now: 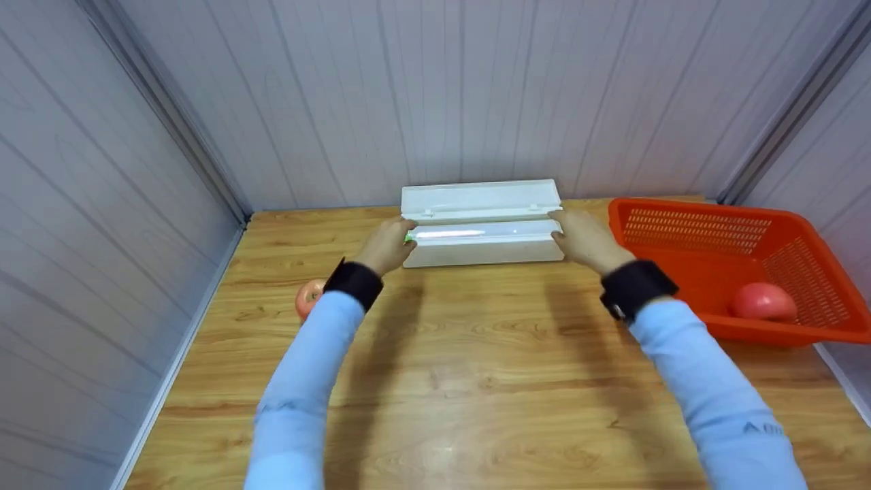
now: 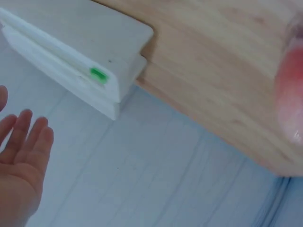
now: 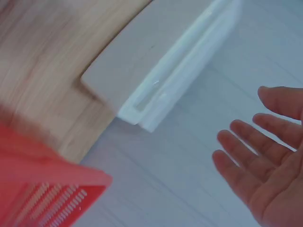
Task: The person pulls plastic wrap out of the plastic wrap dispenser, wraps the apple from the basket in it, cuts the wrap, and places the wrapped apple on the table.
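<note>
A long white box [image 1: 483, 254], resembling a cling film dispenser, lies on the wooden table against the back wall. Its lid [image 1: 480, 197] stands raised behind it, and a glossy strip shines along the inside. My left hand [image 1: 388, 246] is at the box's left end, where a green tab [image 2: 99, 74] sits. At the opposite end is my right hand [image 1: 588, 243]. Both wrist views show the fingers extended and apart from the box, on the left hand [image 2: 23, 163] and the right hand [image 3: 265, 168] alike, with nothing held.
An orange-red plastic basket [image 1: 687, 272] with perforated sides stands at the right, holding a round red fruit [image 1: 763, 301]. Another round red fruit [image 1: 307, 297] lies on the table at left, partly hidden by my left wrist. Ribbed white walls [image 1: 435, 102] enclose the table.
</note>
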Tool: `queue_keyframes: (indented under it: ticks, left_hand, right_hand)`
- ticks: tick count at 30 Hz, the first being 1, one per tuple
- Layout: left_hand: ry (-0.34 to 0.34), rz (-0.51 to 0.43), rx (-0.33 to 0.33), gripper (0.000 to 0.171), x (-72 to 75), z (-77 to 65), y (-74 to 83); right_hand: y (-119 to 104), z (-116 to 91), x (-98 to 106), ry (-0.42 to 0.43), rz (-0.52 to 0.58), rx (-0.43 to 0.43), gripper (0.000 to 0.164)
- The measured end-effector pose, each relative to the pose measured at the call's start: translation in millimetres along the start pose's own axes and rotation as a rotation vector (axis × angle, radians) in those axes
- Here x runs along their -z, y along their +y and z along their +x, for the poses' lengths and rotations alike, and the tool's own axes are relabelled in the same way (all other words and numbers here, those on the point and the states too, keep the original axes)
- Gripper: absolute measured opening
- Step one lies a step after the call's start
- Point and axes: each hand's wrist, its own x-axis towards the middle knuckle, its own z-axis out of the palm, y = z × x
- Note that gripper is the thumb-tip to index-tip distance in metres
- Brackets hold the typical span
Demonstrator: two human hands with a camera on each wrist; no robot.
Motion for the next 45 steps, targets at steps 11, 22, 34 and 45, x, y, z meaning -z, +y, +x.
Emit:
queue_keyframes:
  ticks: [11,22,34,45]
  left_hand:
    - [-0.142,0.214,0.047,0.044,-51.8,18.3,4.7]
    - [-0.026,0.361,-0.013,0.025,-78.2,5.5,21.3]
    - [0.034,0.174,0.038,0.018,-61.5,15.7,19.8]
    - [-0.087,-0.073,0.123,0.014,-51.0,29.7,10.0]
  right_hand:
    - [16,28,-50,-0.177,-0.156,0.03,0.062]
    - [34,6,-75,-0.173,-0.187,0.007,0.033]
    - [44,14,-73,0.049,-0.1,0.061,0.011]
    - [58,23,-66,0.047,0.105,-0.036,0.005]
